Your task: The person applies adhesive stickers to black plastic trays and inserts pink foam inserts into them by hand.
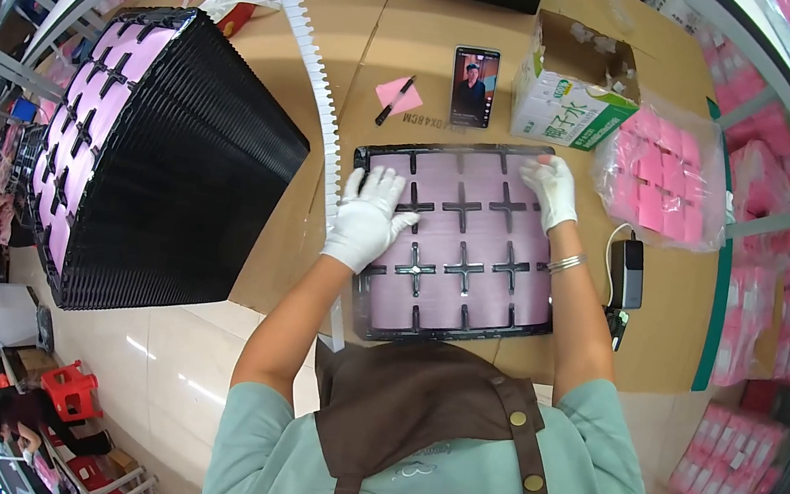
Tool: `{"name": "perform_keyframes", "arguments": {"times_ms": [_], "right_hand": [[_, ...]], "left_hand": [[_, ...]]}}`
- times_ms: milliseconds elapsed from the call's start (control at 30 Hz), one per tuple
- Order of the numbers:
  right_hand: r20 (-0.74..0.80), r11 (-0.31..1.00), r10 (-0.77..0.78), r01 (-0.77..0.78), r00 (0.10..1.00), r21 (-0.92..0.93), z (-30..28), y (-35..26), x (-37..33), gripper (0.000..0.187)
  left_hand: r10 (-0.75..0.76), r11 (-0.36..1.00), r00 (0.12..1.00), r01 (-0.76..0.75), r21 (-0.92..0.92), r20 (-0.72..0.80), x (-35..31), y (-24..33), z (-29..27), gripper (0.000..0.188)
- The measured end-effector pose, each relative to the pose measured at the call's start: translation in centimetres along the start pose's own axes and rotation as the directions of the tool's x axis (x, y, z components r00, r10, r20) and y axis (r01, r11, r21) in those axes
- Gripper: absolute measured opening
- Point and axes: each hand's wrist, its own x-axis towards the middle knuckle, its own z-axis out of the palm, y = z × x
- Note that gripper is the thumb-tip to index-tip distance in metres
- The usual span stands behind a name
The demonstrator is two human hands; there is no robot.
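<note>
A black plastic tray [451, 340] lies on the cardboard-covered table before me, its cells filled with pink-lilac pieces [438, 299] between black cross-shaped dividers. My left hand [367, 218], in a white glove, rests flat on the tray's left part with fingers spread. Also gloved in white, my right hand [552, 190] is at the tray's far right corner, fingers slightly bent and apart over the pieces and rim. Nothing shows in its grasp. To the left stands a tall stack of black trays [194, 168], with similar lilac pieces in its top one.
Beyond the tray are a phone [474, 86], a pen [395, 100] on pink paper and a carton [561, 104]. Bagged pink pieces [663, 174] and a power bank [626, 274] lie on the right. A white toothed strip [306, 53] runs beside the stack.
</note>
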Motion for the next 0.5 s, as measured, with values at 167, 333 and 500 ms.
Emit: {"name": "perform_keyframes", "arguments": {"times_ms": [167, 333, 500], "right_hand": [[0.137, 0.978, 0.109, -0.131, 0.985, 0.162, -1.0, 1.3, 0.9, 0.015], [0.132, 0.942, -0.001, 0.045, 0.991, -0.331, -1.7, -1.2, -2.8, 0.010], [0.539, 0.374, -0.087, 0.529, 0.838, -0.762, -2.5, -2.1, -8.6, 0.015]], "left_hand": [[-0.012, 0.998, 1.000, 0.011, -0.068, -0.020, 0.1, -0.4, 1.7, 0.059], [0.036, 0.997, 0.999, -0.038, -0.072, -0.030, -1.9, -0.6, -0.6, 0.050], [0.231, 0.936, 0.973, -0.216, -0.278, 0.022, -5.0, 1.9, -1.7, 0.042]]}}
